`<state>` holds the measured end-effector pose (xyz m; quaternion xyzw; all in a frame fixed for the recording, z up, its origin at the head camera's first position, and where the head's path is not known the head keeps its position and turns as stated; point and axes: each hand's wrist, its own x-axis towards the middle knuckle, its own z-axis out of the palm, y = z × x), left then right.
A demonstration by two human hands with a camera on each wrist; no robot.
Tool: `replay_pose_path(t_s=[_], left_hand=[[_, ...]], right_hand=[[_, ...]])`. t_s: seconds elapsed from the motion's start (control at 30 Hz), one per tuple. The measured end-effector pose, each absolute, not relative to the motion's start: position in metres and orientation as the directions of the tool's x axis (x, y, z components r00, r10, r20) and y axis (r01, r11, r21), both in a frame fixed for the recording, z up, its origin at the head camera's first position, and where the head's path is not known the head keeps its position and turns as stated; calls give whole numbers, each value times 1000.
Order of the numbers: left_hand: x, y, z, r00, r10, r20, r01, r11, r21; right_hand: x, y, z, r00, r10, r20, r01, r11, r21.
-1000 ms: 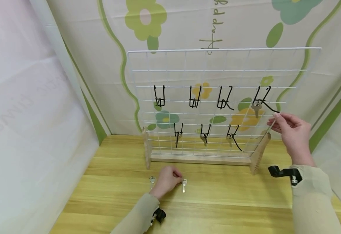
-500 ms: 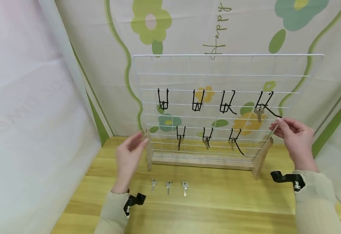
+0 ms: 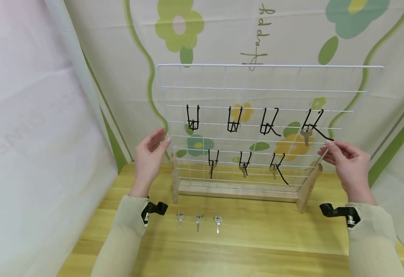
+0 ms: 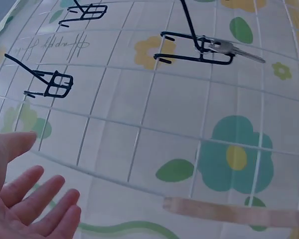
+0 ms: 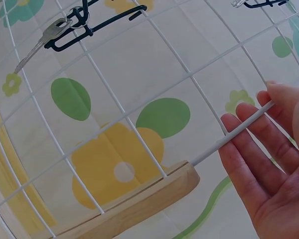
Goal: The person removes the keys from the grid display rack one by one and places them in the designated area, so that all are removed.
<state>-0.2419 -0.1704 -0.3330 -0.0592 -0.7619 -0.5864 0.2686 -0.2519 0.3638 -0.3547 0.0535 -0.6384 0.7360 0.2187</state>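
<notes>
Fingers (image 3: pixel 331 148) of right hand (image 3: pixel 348 165) pinch grid rack (image 3: pixel 271 66) edge; backdrop (image 3: pixel 292 30) reads "happy".

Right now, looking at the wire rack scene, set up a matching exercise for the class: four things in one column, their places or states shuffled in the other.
Things:
1. right hand
2. left hand
3. three loose keys
4. key on the top-right hook

Places or states:
A. lying on the wooden table
B. open, beside the rack's left edge
C. hanging on the rack
D. holding the rack's right edge wire

Pairs: 1-D, 2-B, 3-A, 4-C
</notes>
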Motion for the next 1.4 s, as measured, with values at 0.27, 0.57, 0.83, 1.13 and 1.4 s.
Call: replay_pose_path(t_s=[0.27,0.57,0.83,1.13,1.4], left_hand=[[-268,-160,-305,-836,-267,479,433,214,875],[-280,-161,-300,-844,-303,442,403,185,896],[-281,-162,-301,-837,-276,472,434,190,881],[-282,-170,-304,-852,-233,469,448,140,883],[-285,-172,-302,-866,-207,455,446,95,890]], right_hand=[[-252,364,-357,-897,256,361,-394,-93,-914],[-251,361,-357,-894,266,360,-392,-76,-917],[-228,347,-336,-796,510,326,-291,150,-945],[-216,312,-310,-802,458,382,-347,163,-924],[-232,296,-303,-838,373,398,-416,34,-909]])
